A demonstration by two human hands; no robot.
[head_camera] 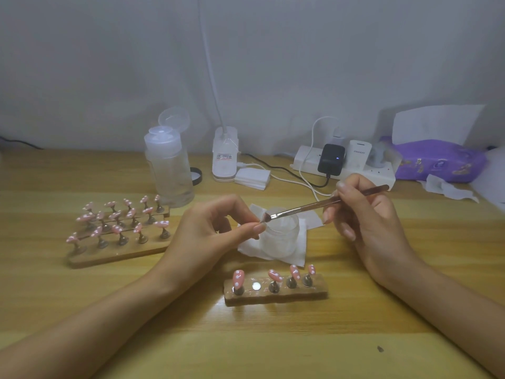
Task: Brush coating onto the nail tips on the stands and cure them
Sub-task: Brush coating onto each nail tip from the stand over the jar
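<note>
My right hand (363, 212) grips a thin brush (308, 205) like a pen, bristles pointing left. The bristle end meets the thumb and forefinger of my left hand (213, 231), which pinch what looks like a nail tip, almost wholly hidden by the fingertips. Both hands hover over a frosted glass jar (278, 236). Just in front lies a wooden stand (276, 295) with several pink, white-dotted nail tips (238, 277) on metal pegs and one bare round spot (256, 286). Three more stands (117, 253) full of pink tips sit at the left.
A tissue (273, 257) lies under the jar. Behind it are a clear pump bottle with its lid flipped up (169, 170), a white lamp base (225, 157), cotton pads (252, 176), a power strip with cables (344, 165) and a purple tissue pack (437, 160).
</note>
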